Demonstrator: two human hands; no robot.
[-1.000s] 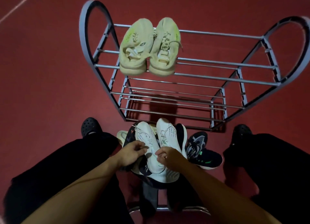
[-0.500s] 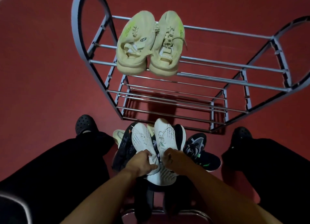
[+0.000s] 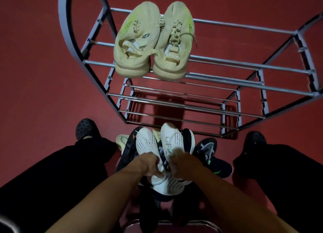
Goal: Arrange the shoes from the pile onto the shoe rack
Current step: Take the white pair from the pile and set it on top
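Note:
A metal shoe rack (image 3: 227, 65) stands on the red floor ahead of me. A pair of cream sneakers (image 3: 152, 40) rests on its top tier at the left. Below, between my knees, lies the pile of shoes. On top are two white sneakers: my left hand (image 3: 148, 163) grips the left white sneaker (image 3: 146, 142) near its heel, and my right hand (image 3: 183, 163) grips the right white sneaker (image 3: 172, 138) the same way. Dark sneakers (image 3: 208, 150) and a pale one (image 3: 121, 140) lie under and beside them.
My legs in black trousers and black clogs (image 3: 85, 128) (image 3: 255, 138) flank the pile. The rack's lower tiers (image 3: 174, 107) hold nothing. A chrome bar (image 3: 206, 223) of a seat frame shows at the bottom edge.
Both hands have closed on the heels of the two white sneakers, lifting them slightly off the pile. The view has moved closer to the rack.

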